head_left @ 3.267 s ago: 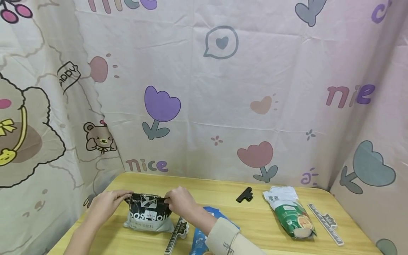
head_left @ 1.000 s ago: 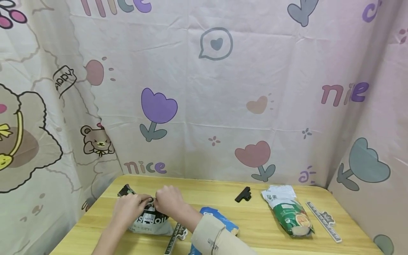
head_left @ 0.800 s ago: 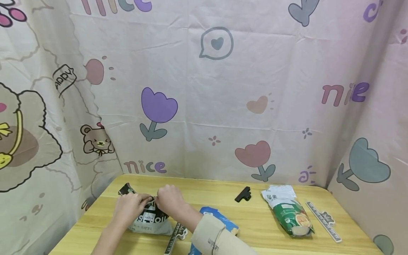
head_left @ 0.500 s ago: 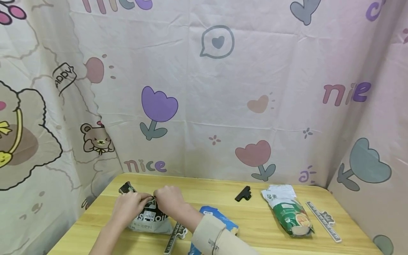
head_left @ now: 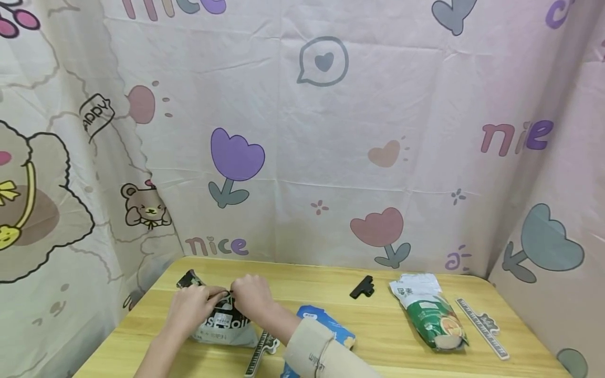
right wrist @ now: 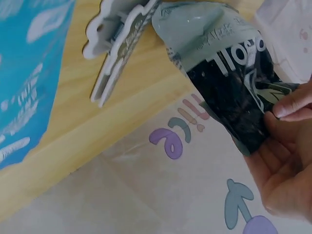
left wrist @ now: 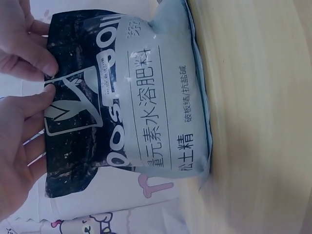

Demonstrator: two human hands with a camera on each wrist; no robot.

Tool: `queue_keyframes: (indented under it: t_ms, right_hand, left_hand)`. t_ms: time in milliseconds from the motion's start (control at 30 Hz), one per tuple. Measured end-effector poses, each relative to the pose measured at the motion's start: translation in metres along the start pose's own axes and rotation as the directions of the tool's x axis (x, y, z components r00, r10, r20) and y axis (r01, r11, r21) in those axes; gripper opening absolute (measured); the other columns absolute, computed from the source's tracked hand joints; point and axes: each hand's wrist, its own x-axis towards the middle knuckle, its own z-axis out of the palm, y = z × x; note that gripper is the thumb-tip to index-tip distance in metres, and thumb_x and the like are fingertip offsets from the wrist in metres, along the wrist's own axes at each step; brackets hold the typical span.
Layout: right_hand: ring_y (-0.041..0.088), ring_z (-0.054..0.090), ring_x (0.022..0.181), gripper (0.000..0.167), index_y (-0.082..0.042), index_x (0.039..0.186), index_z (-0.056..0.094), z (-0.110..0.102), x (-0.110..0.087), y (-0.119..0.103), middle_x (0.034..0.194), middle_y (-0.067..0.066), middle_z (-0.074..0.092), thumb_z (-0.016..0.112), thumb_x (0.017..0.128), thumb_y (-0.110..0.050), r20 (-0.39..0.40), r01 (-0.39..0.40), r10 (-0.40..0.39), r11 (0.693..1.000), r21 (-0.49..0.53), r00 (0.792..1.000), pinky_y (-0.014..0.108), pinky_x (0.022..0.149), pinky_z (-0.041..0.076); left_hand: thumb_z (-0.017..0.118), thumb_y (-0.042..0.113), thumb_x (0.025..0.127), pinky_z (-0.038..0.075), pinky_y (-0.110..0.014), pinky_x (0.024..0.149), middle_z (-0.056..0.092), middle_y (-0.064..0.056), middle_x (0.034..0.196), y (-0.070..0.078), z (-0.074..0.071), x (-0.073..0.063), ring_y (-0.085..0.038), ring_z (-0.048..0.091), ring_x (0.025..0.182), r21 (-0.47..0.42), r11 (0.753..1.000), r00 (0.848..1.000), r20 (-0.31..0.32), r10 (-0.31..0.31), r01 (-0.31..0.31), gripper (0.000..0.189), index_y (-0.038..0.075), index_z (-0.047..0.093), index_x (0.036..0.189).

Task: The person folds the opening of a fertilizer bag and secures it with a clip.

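Towards the table's left side stands a black and pale grey printed plastic bag (head_left: 222,336), its base on the wood. My left hand (head_left: 191,312) pinches its black top edge between thumb and fingers. Close beside it, my right hand (head_left: 252,298) pinches the same edge; the thumbs nearly meet at the middle in the left wrist view. A black corner of the bag sticks out beyond my left hand in the head view. At the bag's right foot lies a white bag-sealing clip (right wrist: 117,48) with black stripes and a cartoon shape.
A blue bag (head_left: 326,323) lies partly under my right forearm. Further right are a black clip (head_left: 363,287), a green and white bag (head_left: 432,317) and another striped clip (head_left: 483,329). A printed curtain (head_left: 302,131) closes off the table's back and sides.
Over three seconds, both hands have moved from the bag's two top corners in to the middle of its edge. In the last second they have hardly moved.
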Motion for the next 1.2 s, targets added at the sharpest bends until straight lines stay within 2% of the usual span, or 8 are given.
queue_keyframes:
  t_ms: [167, 333, 433, 633, 800, 933, 1067, 1200]
  right_hand:
    - [0.006, 0.038, 0.042, 0.018, -0.02, 0.06, 0.061, -0.002, -0.003, 0.002, 0.052, -0.009, 0.05, 0.073, 0.072, -0.017, 0.058, -0.023, 0.025, 0.999, -0.031, 0.998, 0.02, 0.038, 0.033]
    - [0.006, 0.039, 0.042, 0.02, -0.019, 0.058, 0.06, -0.002, -0.004, 0.003, 0.05, -0.01, 0.048, 0.074, 0.071, -0.017, 0.04, -0.034, 0.034, 0.999, 0.004, 0.999, 0.02, 0.038, 0.033]
    - [0.006, 0.04, 0.043, 0.023, -0.018, 0.056, 0.058, -0.003, -0.003, 0.003, 0.048, -0.009, 0.046, 0.074, 0.072, -0.019, 0.045, -0.046, 0.045, 0.999, 0.028, 0.998, 0.019, 0.039, 0.034]
    - [0.006, 0.044, 0.045, 0.017, -0.018, 0.061, 0.063, -0.004, -0.001, 0.002, 0.052, -0.009, 0.052, 0.074, 0.074, -0.019, 0.07, -0.056, 0.053, 0.998, 0.034, 0.996, 0.019, 0.042, 0.037]
    - [0.006, 0.048, 0.048, 0.01, -0.02, 0.068, 0.068, -0.004, -0.003, 0.003, 0.058, -0.01, 0.057, 0.074, 0.076, -0.021, 0.091, -0.056, 0.053, 0.998, 0.026, 0.994, 0.019, 0.042, 0.037]
    - [0.005, 0.047, 0.047, 0.012, -0.019, 0.067, 0.067, -0.004, -0.004, 0.004, 0.057, -0.01, 0.056, 0.074, 0.076, -0.02, 0.09, -0.069, 0.065, 0.997, 0.036, 0.994, 0.018, 0.041, 0.036]
    - [0.006, 0.045, 0.046, 0.017, -0.018, 0.062, 0.063, -0.004, -0.005, 0.005, 0.054, -0.009, 0.052, 0.074, 0.076, -0.019, 0.085, -0.079, 0.075, 0.995, 0.055, 0.994, 0.019, 0.041, 0.036]
    - [0.007, 0.048, 0.048, 0.023, -0.018, 0.058, 0.06, -0.004, -0.005, 0.006, 0.053, -0.009, 0.052, 0.074, 0.076, -0.02, 0.077, -0.083, 0.076, 0.993, 0.086, 0.994, 0.02, 0.043, 0.037]
  left_hand:
    - [0.073, 0.02, 0.078, 0.04, -0.029, 0.045, 0.068, 0.002, 0.073, -0.007, -0.004, 0.003, -0.009, 0.052, 0.051, -0.048, 0.998, 0.995, 0.09, 0.04, -0.036, 0.009, 0.018, 0.075, 0.087]
    - [0.07, 0.016, 0.079, 0.048, -0.033, 0.054, 0.068, 0.002, 0.077, -0.017, -0.011, 0.006, -0.012, 0.059, 0.06, -0.073, 0.994, 0.981, 0.171, 0.091, -0.079, 0.011, 0.017, 0.074, 0.09]
    - [0.071, 0.012, 0.077, 0.05, -0.036, 0.057, 0.068, 0.0, 0.076, -0.019, -0.011, 0.006, -0.018, 0.062, 0.063, -0.048, 0.993, 0.985, 0.127, 0.117, -0.112, 0.011, 0.016, 0.073, 0.088]
    - [0.075, 0.011, 0.074, 0.048, -0.033, 0.05, 0.067, 0.001, 0.07, -0.021, -0.003, 0.002, -0.016, 0.059, 0.054, -0.021, 0.988, 0.988, -0.015, 0.152, -0.152, 0.011, 0.015, 0.073, 0.083]
    - [0.077, 0.013, 0.071, 0.051, -0.038, 0.066, 0.067, 0.006, 0.073, -0.031, -0.004, 0.001, -0.016, 0.063, 0.068, -0.041, 0.983, 0.983, -0.031, 0.179, -0.18, 0.01, 0.016, 0.073, 0.08]
    - [0.076, 0.008, 0.071, 0.05, -0.042, 0.073, 0.068, 0.002, 0.078, -0.038, -0.008, 0.0, -0.02, 0.063, 0.074, -0.042, 0.982, 0.982, -0.036, 0.185, -0.186, 0.014, 0.014, 0.072, 0.083]
    - [0.072, 0.008, 0.074, 0.051, -0.042, 0.058, 0.069, -0.006, 0.081, -0.038, -0.01, -0.003, -0.027, 0.063, 0.067, -0.017, 0.993, 0.992, -0.046, 0.117, -0.118, 0.015, 0.013, 0.072, 0.088]
    - [0.072, 0.011, 0.074, 0.044, -0.036, 0.042, 0.067, -0.009, 0.072, -0.035, -0.007, -0.005, -0.026, 0.057, 0.051, 0.038, 0.997, 0.992, -0.096, 0.076, -0.072, 0.015, 0.014, 0.072, 0.088]
